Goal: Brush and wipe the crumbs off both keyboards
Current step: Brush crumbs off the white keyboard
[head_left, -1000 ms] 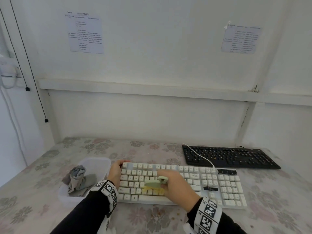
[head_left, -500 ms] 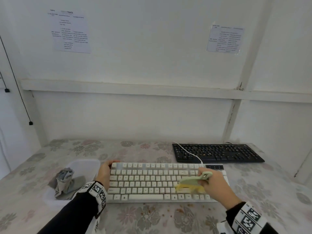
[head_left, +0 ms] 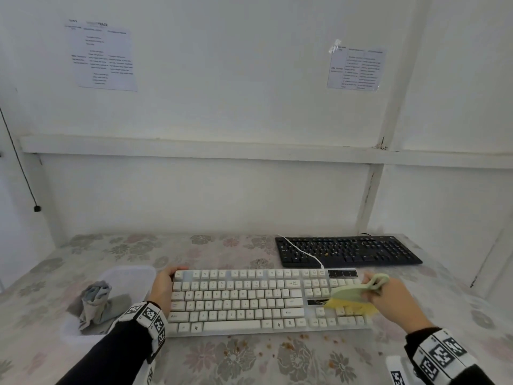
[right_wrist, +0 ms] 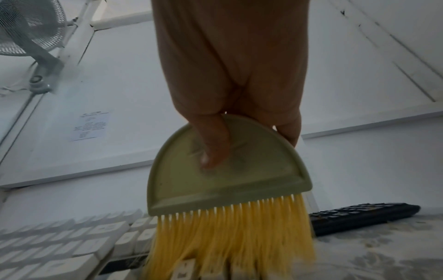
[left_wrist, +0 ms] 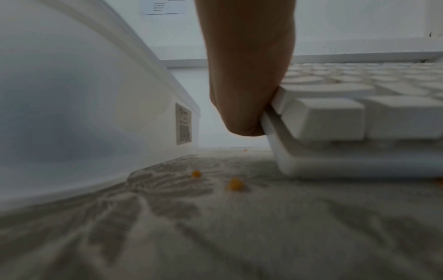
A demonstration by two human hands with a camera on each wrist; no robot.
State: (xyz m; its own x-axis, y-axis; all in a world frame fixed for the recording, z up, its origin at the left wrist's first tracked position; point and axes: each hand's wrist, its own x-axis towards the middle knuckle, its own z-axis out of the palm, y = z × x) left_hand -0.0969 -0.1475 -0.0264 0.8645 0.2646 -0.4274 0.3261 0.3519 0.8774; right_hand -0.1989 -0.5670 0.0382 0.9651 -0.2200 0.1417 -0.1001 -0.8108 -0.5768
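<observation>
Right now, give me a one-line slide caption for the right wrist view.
Right hand grips a pale green half-round brush, yellow bristles on the white plastic keyboard; black keyboard beyond.

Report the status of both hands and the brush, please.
Left hand holds white keyboard edge. Right hand grips brush, bristles on numpad. Crumbs lie in front, not blocking.

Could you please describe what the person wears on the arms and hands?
The left hand and right hand are bare, without gloves. Both arms wear long black sleeves: left sleeve, right sleeve. Each wrist carries a white band printed with black square code patterns: left band, right band.
</observation>
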